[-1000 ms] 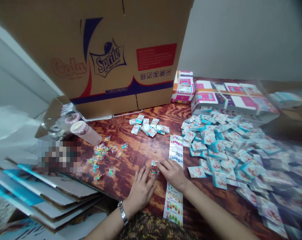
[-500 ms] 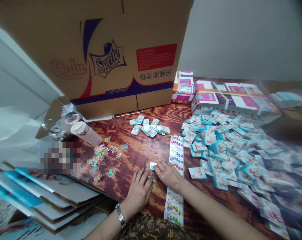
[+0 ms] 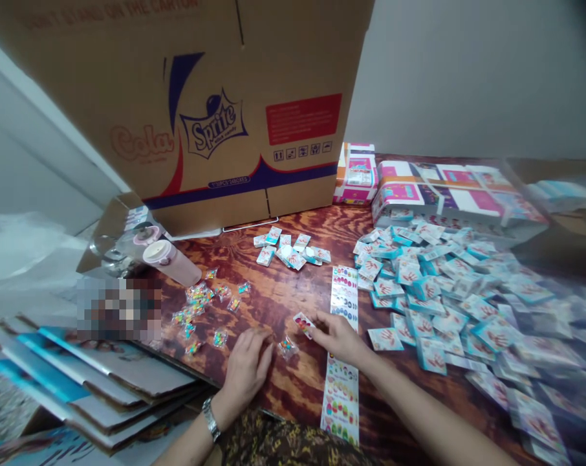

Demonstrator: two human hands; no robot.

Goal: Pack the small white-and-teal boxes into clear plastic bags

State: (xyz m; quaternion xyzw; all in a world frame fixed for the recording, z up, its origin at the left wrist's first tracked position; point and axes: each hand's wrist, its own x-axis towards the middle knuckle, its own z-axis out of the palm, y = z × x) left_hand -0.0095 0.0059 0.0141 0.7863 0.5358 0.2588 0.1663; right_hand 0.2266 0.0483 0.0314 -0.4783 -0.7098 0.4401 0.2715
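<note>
My right hand [image 3: 336, 336] pinches a small sticker sheet [image 3: 303, 322] with dark red ovals, raised at a tilt just above the table. Under it and to the left lies a clear packet of colourful candies [image 3: 287, 348], touched by neither hand. My left hand [image 3: 248, 364] rests on the table beside this packet, thumb apart from loosely bent fingers, holding nothing. A long printed sticker strip [image 3: 340, 404] runs beneath my right wrist. More candy packets [image 3: 200, 294] are scattered to the left of my hands.
Small blue-and-white boxes [image 3: 431, 307] are heaped on the right, with a smaller group [image 3: 290, 251] ahead. A large carton [image 3: 215, 175] stands at the back, near pink-and-white packages [image 3: 448, 191]. A pink bottle [image 3: 174, 264] and flattened cardboard [image 3: 113, 382] are to the left.
My hands have moved apart, the left one leftward and down. The sticker sheet now shows raised in my right hand, while the candy packet lies uncovered between the hands.
</note>
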